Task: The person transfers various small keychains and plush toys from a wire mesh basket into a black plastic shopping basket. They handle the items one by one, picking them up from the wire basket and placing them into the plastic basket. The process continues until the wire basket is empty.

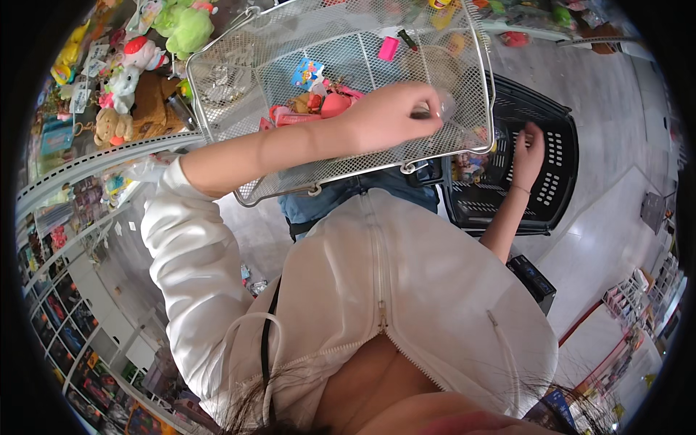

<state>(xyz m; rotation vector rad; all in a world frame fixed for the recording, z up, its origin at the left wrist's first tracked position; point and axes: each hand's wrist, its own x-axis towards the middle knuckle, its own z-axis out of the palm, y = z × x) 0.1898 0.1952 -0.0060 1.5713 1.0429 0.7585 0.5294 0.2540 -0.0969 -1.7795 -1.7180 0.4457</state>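
My left hand [405,111] reaches across a silver wire-mesh basket [337,179], its fingers curled around what looks like a small clear plastic item [447,104]. Below and beside that forearm, pink and red trinkets [334,104] lie in the mesh basket with a blue printed packet [307,73], a bright pink piece [388,49] and a small dark green item [406,39]. My right hand [530,149] is over a black plastic basket [560,179], fingers loosely bent and apart, with nothing visible in them. Packaged small items [472,165] lie in that black basket.
Plush toys [124,87] and other small goods crowd a display at the upper left, behind a curved perforated metal rail [109,157]. Wire racks of packaged goods [70,326] stand at the lower left. A black box [532,283] is beside me at the right.
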